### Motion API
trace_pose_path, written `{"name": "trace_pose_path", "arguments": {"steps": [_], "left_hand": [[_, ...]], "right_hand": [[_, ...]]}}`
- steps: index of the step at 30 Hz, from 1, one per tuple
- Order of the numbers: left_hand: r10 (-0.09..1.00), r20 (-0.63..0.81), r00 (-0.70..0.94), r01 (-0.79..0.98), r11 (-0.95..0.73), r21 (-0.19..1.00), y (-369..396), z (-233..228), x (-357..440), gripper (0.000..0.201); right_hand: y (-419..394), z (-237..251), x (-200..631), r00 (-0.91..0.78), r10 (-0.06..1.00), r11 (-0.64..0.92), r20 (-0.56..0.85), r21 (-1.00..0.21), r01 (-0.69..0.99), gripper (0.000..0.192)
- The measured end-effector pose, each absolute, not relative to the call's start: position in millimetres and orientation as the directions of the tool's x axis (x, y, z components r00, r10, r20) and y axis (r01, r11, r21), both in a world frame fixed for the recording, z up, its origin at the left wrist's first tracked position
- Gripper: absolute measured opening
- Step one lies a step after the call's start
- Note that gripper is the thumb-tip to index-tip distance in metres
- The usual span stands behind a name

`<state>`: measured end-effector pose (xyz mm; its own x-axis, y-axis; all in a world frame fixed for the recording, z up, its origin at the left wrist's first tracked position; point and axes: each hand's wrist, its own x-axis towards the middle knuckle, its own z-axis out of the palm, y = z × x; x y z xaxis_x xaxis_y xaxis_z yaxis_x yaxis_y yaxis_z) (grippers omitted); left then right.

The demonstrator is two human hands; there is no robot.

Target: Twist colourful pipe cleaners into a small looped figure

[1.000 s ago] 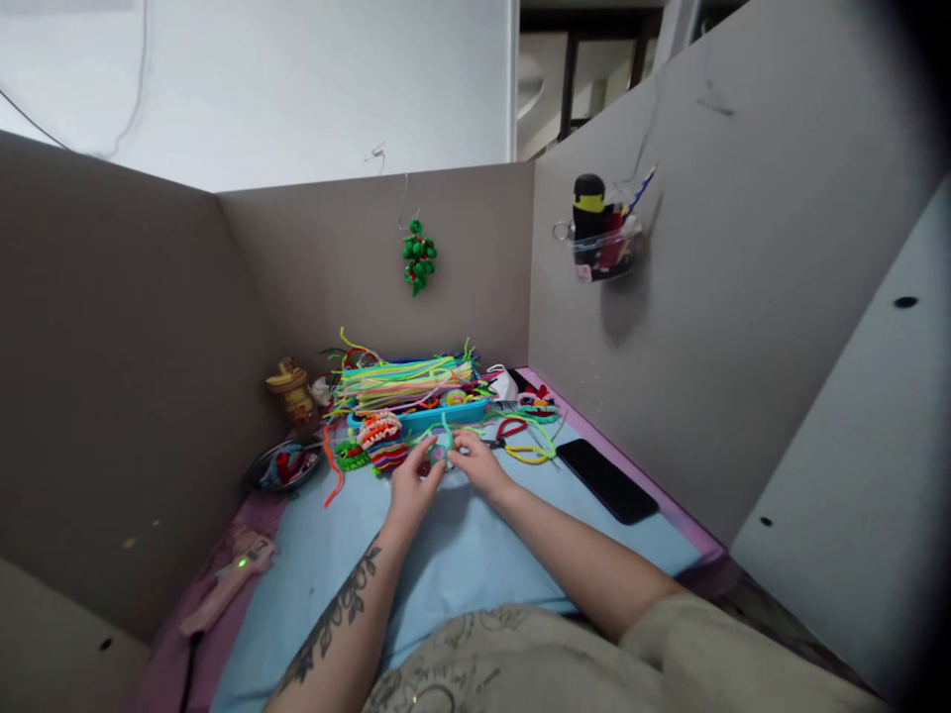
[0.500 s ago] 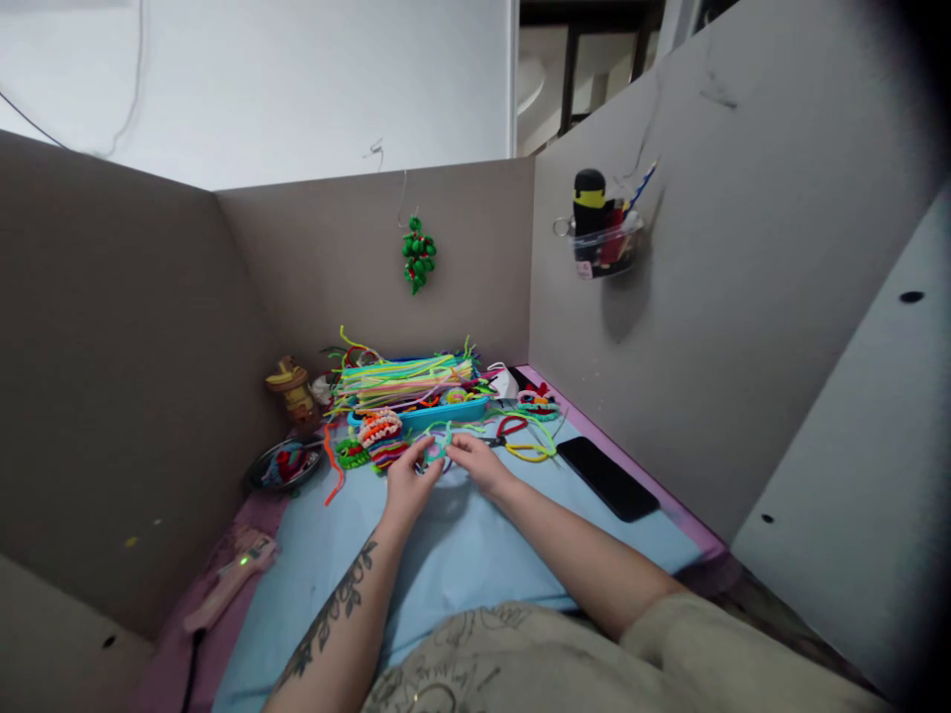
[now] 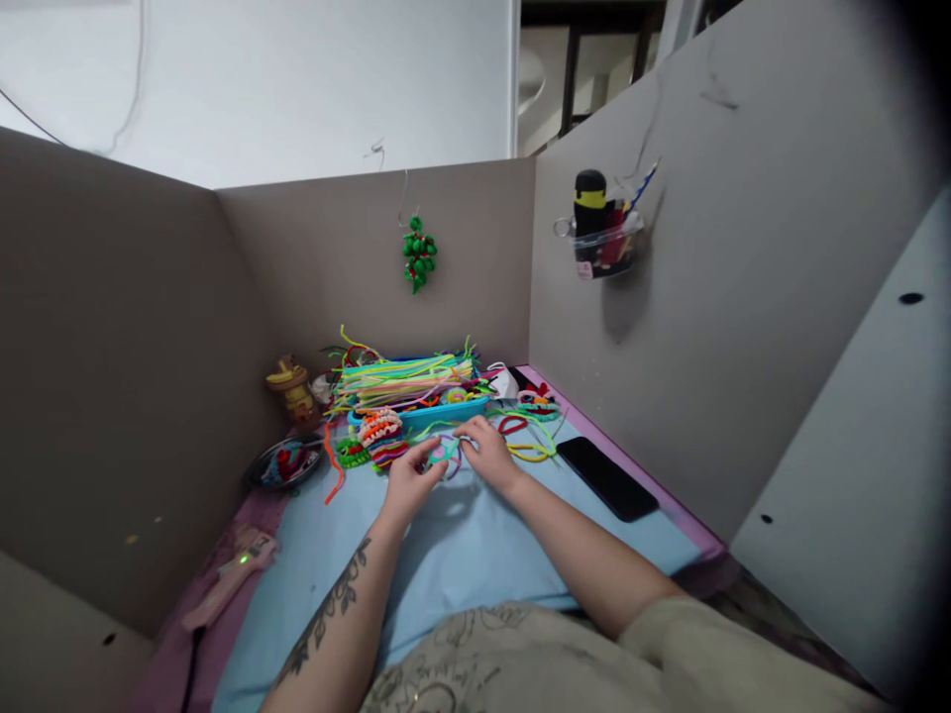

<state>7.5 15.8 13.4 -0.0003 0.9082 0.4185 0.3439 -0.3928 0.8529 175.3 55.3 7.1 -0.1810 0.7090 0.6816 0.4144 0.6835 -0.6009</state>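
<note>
Left hand [image 3: 407, 482] and right hand [image 3: 490, 452] both pinching small teal-purple pipe-cleaner piece [image 3: 446, 453], held just above blue mat [image 3: 461, 555] on counter. Since a second ago, right hand shifted toward 12 o'clock; piece looks more twisted. Pipe-cleaner tray [image 3: 416, 411] at 12, phone [image 3: 605, 477] at 3.

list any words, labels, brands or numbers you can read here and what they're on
No text can be read anywhere in this view.
Pink label on the clear holder on the right wall: too small and blurred to read.
Print on the shirt: line drawings only, no legible letters.
Phone: screen dark, nothing shown.
Pink glue gun: only a green light, no readable marking.
</note>
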Motion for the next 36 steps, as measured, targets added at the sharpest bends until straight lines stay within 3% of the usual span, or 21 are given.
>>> {"name": "trace_pose_path", "arguments": {"steps": [5,21,28,31,36], "left_hand": [[0.916,0.399,-0.025,0.353,-0.366,0.861,17.3,14.0,5.6,0.046],[0.922,0.386,0.039,0.52,-0.349,0.78,20.9,8.2,3.8,0.046],[0.879,0.474,0.053,0.539,-0.425,0.727,19.6,7.4,3.9,0.044],[0.844,0.53,0.078,0.571,-0.473,0.671,18.5,6.9,4.0,0.042],[0.819,0.573,0.031,0.593,-0.477,0.649,17.8,7.2,4.3,0.042]], "right_hand": [[58.2,5.9,176.2,-0.216,0.704,0.687,0.677,-0.57,0.451,0.018],[50.2,7.3,168.6,-0.13,0.745,0.661,0.655,-0.696,0.282,0.016],[59.5,1.5,165.5,-0.199,0.907,0.392,0.371,-0.917,0.078,0.01],[63.4,0.5,166.9,-0.315,0.91,0.285,0.268,-0.959,0.007,0.007],[65.0,-1.1,170.6,-0.373,0.92,0.116,0.12,-0.993,-0.031,0.009]]}}
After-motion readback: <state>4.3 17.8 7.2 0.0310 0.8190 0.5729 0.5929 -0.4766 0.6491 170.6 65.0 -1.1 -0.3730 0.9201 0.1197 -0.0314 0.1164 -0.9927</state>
